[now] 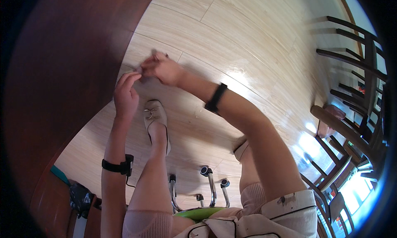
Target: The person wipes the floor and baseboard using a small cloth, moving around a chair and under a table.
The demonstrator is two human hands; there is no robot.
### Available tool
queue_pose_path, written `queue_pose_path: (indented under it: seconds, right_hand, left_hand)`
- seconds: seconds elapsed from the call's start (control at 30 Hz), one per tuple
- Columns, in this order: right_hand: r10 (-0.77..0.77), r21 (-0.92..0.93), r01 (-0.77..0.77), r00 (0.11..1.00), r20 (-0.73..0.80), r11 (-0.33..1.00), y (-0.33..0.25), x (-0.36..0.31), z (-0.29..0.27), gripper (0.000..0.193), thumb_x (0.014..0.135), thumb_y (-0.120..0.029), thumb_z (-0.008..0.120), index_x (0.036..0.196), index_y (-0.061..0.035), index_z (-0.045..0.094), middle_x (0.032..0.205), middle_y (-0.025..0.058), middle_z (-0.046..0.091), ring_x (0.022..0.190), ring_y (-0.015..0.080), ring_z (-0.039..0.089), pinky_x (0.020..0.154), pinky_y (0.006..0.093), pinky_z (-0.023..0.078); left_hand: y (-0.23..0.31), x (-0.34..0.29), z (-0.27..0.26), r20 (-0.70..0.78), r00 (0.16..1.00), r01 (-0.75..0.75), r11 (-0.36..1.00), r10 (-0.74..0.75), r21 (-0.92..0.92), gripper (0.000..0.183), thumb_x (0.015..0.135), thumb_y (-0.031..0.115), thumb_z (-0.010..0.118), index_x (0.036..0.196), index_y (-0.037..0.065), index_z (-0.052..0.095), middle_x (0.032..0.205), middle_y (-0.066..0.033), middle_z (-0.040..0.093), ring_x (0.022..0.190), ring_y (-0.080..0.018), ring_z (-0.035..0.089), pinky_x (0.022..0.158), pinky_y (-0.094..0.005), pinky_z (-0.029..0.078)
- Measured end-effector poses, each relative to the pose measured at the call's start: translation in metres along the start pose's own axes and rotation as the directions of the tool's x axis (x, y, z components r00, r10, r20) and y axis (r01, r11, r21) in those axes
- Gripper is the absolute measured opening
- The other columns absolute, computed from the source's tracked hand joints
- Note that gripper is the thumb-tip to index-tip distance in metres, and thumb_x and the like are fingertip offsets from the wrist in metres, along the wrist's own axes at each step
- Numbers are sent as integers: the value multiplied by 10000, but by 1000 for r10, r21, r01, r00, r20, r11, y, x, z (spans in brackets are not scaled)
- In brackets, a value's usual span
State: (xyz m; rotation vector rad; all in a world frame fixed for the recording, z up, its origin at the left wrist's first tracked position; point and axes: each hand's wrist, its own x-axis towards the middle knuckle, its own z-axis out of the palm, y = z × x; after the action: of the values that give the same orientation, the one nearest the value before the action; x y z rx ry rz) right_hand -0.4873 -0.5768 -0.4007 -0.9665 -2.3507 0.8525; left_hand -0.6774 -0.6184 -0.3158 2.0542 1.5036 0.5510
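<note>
My left hand [126,95] is raised beside the edge of a dark brown wooden panel [78,56], its fingers bent and pinched together at the tips. Close against those fingertips is my right hand [162,70], reaching in from the right with its fingers curled and blurred by motion. Something small and pale seems to sit between the two hands, too smeared to name. A black band [216,98] circles my right forearm, and a black strap with a small box [120,167] is on my left wrist.
Below the hands, my light shoe [154,110] rests on the pale wood-plank floor [248,39]. Under me is a green seat [198,213] with chrome legs on casters [211,184]. Dark wooden chairs [351,62] stand at the right. A black plastic bag [80,198] is at lower left.
</note>
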Motion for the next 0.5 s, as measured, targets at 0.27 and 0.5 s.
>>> queue_pose_path:
  seconds: [0.27,0.5]
  right_hand:
    - [110,133,-155,948,298,979,-29,-225,-56,452,750,32,616,1117,-218,704,1351,-28,575,1305,256,434,1062,415,391]
    - [298,-55,-296,954,37,954,8,-208,-150,504,728,123,542,1081,-211,678,1250,7,625,1181,207,559,886,420,366]
  left_hand:
    - [14,3,5,43,998,-36,999,38,-37,445,727,-171,435,1077,1,649,1151,-137,629,1097,-305,601,950,-369,473]
    - [18,-13,34,228,969,-91,996,93,-19,452,762,-187,444,1132,-7,631,1226,-136,605,1156,-304,575,993,-373,447]
